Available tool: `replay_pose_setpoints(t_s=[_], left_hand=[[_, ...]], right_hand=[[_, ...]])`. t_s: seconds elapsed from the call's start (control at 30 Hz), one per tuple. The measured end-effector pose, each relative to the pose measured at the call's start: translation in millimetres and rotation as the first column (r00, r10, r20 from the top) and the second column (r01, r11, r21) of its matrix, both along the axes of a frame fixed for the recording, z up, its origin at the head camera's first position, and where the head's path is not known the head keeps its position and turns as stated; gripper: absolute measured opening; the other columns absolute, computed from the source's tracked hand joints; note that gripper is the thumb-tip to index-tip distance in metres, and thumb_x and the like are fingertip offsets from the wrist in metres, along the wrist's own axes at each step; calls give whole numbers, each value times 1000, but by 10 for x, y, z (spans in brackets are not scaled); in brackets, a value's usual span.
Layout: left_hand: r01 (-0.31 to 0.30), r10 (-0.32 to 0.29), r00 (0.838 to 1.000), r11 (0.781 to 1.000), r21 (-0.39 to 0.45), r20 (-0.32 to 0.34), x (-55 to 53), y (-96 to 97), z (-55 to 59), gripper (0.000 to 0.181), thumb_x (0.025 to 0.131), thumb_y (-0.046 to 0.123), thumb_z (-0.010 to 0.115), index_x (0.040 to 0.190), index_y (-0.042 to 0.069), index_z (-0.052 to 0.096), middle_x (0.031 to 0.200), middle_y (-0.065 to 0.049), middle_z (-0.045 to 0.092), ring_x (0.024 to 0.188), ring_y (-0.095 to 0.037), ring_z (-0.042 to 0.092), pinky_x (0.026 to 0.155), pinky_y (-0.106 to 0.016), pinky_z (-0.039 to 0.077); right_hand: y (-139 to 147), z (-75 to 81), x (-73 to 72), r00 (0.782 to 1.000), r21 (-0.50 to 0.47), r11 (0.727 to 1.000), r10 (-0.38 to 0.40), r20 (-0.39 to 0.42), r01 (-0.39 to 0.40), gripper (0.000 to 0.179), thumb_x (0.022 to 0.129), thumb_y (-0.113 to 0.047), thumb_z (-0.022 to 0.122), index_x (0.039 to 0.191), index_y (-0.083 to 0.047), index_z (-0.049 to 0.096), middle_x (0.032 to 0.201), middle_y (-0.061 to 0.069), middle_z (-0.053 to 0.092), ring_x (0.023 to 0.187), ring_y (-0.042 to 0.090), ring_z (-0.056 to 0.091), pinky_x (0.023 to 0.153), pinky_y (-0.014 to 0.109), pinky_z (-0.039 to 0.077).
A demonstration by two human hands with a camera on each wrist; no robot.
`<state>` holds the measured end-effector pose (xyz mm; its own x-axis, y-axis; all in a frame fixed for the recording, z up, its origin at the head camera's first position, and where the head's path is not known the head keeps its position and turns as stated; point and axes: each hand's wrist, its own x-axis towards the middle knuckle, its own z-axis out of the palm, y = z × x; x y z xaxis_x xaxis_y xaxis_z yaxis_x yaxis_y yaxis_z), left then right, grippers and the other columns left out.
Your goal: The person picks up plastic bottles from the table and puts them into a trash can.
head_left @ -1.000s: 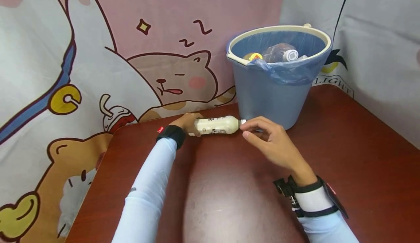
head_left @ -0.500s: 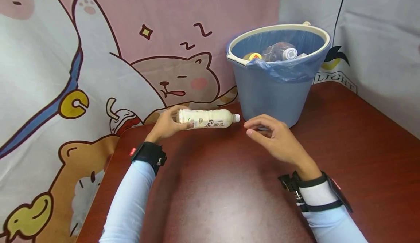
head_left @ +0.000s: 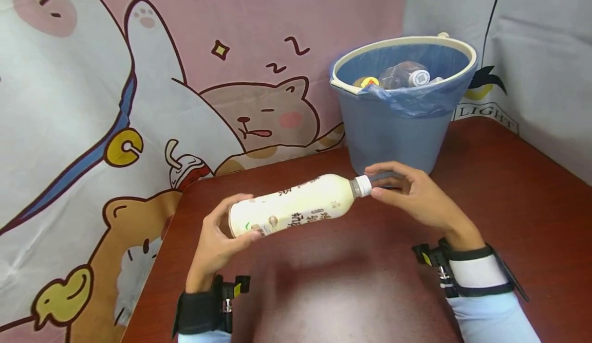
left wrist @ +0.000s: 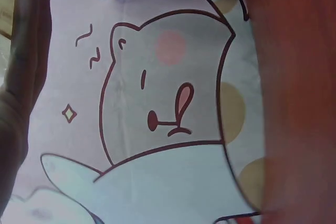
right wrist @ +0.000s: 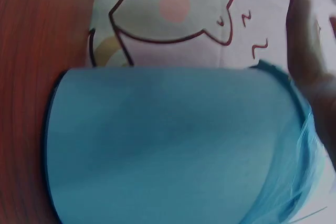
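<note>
A plastic bottle (head_left: 291, 204) with a cream-coloured body, printed label and white cap (head_left: 364, 185) hangs above the table, its cap end tilted slightly up and to the right. My left hand (head_left: 215, 235) grips it round the base, thumb in front. Beside the cap is my right hand (head_left: 411, 194), thumb and fingers parted and bent toward it; whether they touch it I cannot tell. In the left wrist view the left hand (left wrist: 26, 72) shows along the left edge. The right hand (right wrist: 312, 66) is blurred at the right edge of the right wrist view.
Behind the right hand stands a blue bucket (head_left: 393, 132) lined with a thin blue bag. Bottles, one with a yellow cap (head_left: 369, 82) and one with a white cap (head_left: 419, 78), lie inside. A cartoon-printed cloth (head_left: 277, 111) hangs behind the dark red table (head_left: 314, 302).
My left hand has lifted the bottle off the table and brought it nearer, tilting the cap end up. The right hand has stayed close to the cap end, fingers still parted.
</note>
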<state>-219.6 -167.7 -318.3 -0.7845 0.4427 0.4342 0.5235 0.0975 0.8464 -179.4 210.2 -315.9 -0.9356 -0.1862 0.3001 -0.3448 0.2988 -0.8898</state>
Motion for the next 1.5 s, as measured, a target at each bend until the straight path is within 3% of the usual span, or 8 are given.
replay_pose_setpoints(t_s=[0.13, 0.27, 0.7, 0.93, 1.13, 1.27, 1.43, 1.5], left_hand=[[35, -35, 999, 999, 35, 2, 108, 74, -18, 65, 73, -14, 74, 132, -8, 48, 110, -3, 61, 85, -13, 65, 60, -28, 59], [51, -52, 999, 998, 46, 14, 106, 183, -30, 64, 73, -12, 75, 132, -6, 49, 111, -4, 61, 88, -13, 64, 61, -28, 59], [82, -84, 995, 996, 39, 57, 116, 390, -15, 62, 76, -5, 78, 132, 1, 51, 111, -9, 58, 88, -18, 64, 62, -33, 60], [92, -96, 994, 994, 59, 53, 101, 572, 0, 68, 77, 0, 80, 137, 4, 49, 119, -12, 55, 93, -20, 63, 66, -35, 61], [109, -108, 994, 986, 129, -11, 35, 752, 0, 83, 83, 34, 79, 149, 8, 35, 134, -20, 51, 103, -15, 64, 79, -30, 59], [79, -69, 996, 980, 180, -61, 6, 834, -15, 89, 85, 46, 74, 151, 9, 28, 139, -19, 48, 115, -16, 62, 91, -33, 56], [-5, 16, 997, 990, 141, -80, 17, 858, -29, 69, 91, 27, 70, 148, 14, 34, 137, -13, 52, 114, -19, 62, 94, -35, 54], [-31, 40, 996, 993, 113, -78, 19, 855, -33, 65, 92, 17, 69, 147, 14, 36, 136, -14, 53, 114, -20, 62, 94, -34, 54]], right_hand=[[-45, -6, -24, 989, -54, 991, 119, -92, -125, 32, 90, -2, 66, 122, -4, 62, 110, -1, 64, 90, 15, 65, 74, 26, 57], [-24, -17, -12, 980, -65, 992, 91, -177, -104, 29, 86, 6, 67, 114, -2, 66, 106, -5, 64, 80, 16, 63, 68, 24, 55], [159, -71, 64, 972, -131, 984, 92, -218, -122, 35, 82, 15, 65, 113, -1, 66, 103, -4, 65, 71, 12, 58, 61, 21, 50], [275, -47, 103, 979, -198, 979, 12, -205, -53, 33, 82, 17, 64, 109, -2, 68, 94, -3, 68, 67, 10, 56, 56, 23, 44], [494, 15, 207, 974, -264, 963, -115, -193, 61, 33, 82, 18, 62, 109, -1, 68, 99, 0, 67, 72, 9, 63, 64, 16, 51], [727, 149, 260, 938, -404, 907, -235, -255, 117, 34, 81, 22, 60, 108, 4, 69, 98, 1, 69, 73, 8, 64, 65, 13, 51], [1057, 560, 173, 869, -615, 784, -361, -339, 85, 32, 79, 25, 59, 109, 15, 64, 94, 10, 73, 76, 13, 69, 69, 15, 56], [1184, 768, 128, 817, -567, 795, -465, -339, 217, 31, 83, 20, 60, 113, 10, 64, 95, 5, 73, 80, 11, 69, 72, 13, 54]])
